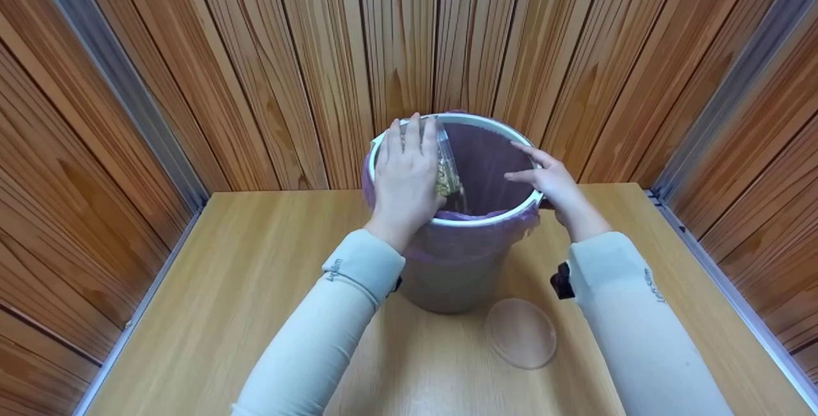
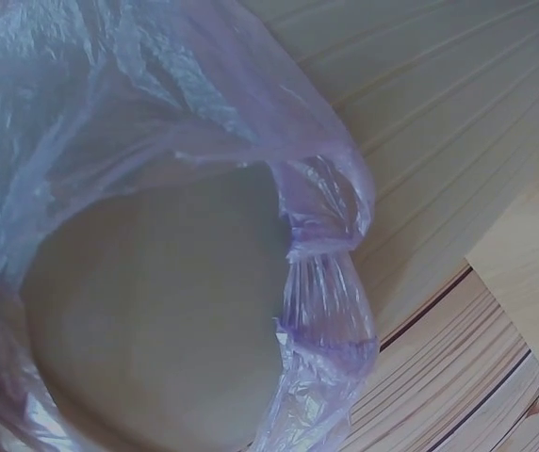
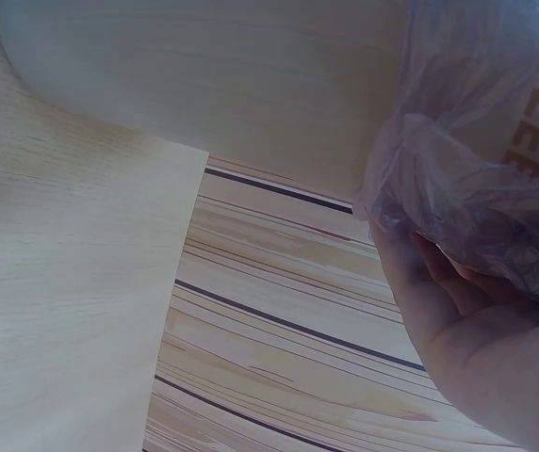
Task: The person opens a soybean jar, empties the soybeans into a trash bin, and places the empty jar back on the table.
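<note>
My left hand point(image 1: 409, 173) is over the left side of the waste bin's opening, its back to the head camera and its fingers stretched toward the far rim. It holds a clear plastic container point(image 1: 449, 160) tilted inside the bin; greenish-yellow bits show through its wall, and the hand hides the rest. My right hand point(image 1: 553, 183) grips the bin's right rim, thumb and forefinger over the inside. Its other fingers curl under the purple liner point(image 3: 439, 188) outside, in the right wrist view. The grey bin point(image 1: 447, 285) stands upright with a white rim point(image 1: 486, 220).
A round clear lid point(image 1: 521, 333) lies on the wooden table point(image 1: 268, 275) in front of the bin, to the right. Wood-plank walls point(image 1: 319, 52) with metal corner strips enclose the back and sides. Purple liner point(image 2: 326, 311) hangs in loops outside the bin.
</note>
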Available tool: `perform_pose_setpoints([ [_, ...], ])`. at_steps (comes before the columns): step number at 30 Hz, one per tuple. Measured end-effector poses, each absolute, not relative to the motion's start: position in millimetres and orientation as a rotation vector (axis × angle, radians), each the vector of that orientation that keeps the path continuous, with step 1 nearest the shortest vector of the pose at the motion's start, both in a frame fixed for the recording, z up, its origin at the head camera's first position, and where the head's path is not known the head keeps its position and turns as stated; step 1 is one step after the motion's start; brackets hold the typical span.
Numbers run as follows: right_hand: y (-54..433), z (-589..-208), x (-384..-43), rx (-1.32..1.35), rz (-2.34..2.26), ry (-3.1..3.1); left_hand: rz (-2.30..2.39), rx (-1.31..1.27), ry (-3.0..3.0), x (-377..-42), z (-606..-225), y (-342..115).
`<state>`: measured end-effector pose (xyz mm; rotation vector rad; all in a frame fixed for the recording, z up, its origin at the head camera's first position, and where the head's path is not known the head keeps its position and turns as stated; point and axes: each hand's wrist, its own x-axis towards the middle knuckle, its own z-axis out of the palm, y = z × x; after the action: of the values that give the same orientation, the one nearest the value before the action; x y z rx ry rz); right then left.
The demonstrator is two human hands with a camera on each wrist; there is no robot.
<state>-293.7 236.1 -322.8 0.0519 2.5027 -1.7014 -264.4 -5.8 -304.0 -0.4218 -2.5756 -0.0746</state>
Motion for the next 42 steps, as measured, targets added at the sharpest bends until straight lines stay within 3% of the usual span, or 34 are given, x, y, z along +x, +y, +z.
perform_pose_setpoints([
  [42,235.5,-322.6,-292.0,0.069,-1.750,2.460,0.020,-0.403,-2.553,-261.3,-302.9,-2.9],
])
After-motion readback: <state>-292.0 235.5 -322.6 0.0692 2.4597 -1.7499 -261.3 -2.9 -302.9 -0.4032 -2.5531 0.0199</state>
